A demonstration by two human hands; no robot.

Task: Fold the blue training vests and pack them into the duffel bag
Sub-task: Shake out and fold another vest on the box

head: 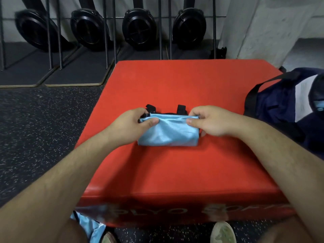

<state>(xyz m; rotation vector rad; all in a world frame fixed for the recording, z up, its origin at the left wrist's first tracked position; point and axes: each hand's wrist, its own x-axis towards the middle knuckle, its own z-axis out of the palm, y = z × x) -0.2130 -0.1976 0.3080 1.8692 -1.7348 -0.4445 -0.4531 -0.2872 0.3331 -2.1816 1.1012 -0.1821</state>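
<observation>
Folded vest (168,133) lies crosswise on the worktop (175,172) — left hand (136,121) and right hand (210,120) each pinch a far corner; duffel bag (280,104) sits rightward, nearer the right hand.

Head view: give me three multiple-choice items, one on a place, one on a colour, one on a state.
1. The duffel bag sits where from the folded vest? A) left B) right C) beneath it
2. The pad under the vest is: A) red B) green C) yellow
3. The vest is: A) spread flat, untouched B) folded and pinched by both hands C) packed away inside the bag
Answers: 1 B, the bag lies at the pad's right edge. 2 A, the surface is plainly red. 3 B, the left hand and right hand pinch its far corners.
</observation>
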